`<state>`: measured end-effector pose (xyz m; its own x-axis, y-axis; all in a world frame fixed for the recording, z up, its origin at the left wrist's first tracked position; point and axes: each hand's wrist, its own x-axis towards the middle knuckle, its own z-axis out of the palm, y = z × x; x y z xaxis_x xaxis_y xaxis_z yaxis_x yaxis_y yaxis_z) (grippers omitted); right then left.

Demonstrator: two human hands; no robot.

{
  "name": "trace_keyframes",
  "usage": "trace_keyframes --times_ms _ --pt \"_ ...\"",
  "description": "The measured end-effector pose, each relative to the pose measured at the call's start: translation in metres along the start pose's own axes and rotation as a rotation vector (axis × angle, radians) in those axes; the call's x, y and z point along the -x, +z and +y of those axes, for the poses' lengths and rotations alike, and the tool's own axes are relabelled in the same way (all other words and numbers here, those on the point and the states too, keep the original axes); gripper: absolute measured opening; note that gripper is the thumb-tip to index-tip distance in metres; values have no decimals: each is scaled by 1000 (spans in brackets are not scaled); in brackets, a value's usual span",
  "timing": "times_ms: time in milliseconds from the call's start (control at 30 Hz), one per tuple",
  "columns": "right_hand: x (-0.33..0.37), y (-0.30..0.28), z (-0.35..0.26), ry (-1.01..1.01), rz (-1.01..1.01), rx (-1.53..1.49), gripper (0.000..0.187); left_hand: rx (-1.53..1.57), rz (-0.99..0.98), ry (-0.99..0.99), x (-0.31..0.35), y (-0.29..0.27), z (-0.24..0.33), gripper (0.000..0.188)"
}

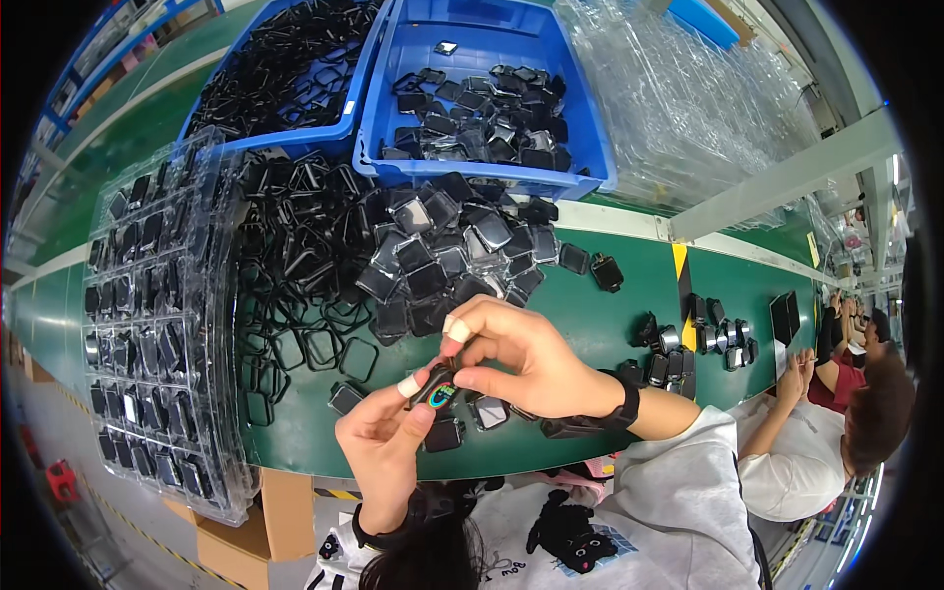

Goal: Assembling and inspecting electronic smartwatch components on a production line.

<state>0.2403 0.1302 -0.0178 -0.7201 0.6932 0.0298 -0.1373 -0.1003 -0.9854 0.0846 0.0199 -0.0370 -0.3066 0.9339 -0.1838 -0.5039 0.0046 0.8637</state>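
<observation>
Above the near edge of the green table, both my hands meet on a small black smartwatch body (441, 391) with a lit, coloured screen. My left hand (379, 433) grips it from the left between thumb and fingers. From the right, my right hand (516, 359) pinches its upper edge. White covers sit on some fingertips, and a black band circles each wrist. Just beyond lies a heap of dark watch cases with glossy faces (426, 278). Loose black square frames (320, 346) spread to the left. Below my right hand rests a pale-faced case (489, 413).
Two blue bins, one of black frames (352, 110), one of watch cases (369, 147), stand at the back. Stacked clear trays (241, 462) rise at left; clear plastic trays (688, 108) fill the back right. Watch parts (669, 366) and a co-worker (801, 452) are at right.
</observation>
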Motion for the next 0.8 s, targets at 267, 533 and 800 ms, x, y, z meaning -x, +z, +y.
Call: trace_keyframes --times_ms 267,533,800 --pt "-38 -15 5 32 -163 265 28 93 109 65 -5 -5 -2 30" --pt "-63 -34 16 -302 -101 990 23 28 173 151 -10 -16 9 37" --pt "7 -13 -41 -1144 -72 1045 20 125 84 81 -10 7 18 38"
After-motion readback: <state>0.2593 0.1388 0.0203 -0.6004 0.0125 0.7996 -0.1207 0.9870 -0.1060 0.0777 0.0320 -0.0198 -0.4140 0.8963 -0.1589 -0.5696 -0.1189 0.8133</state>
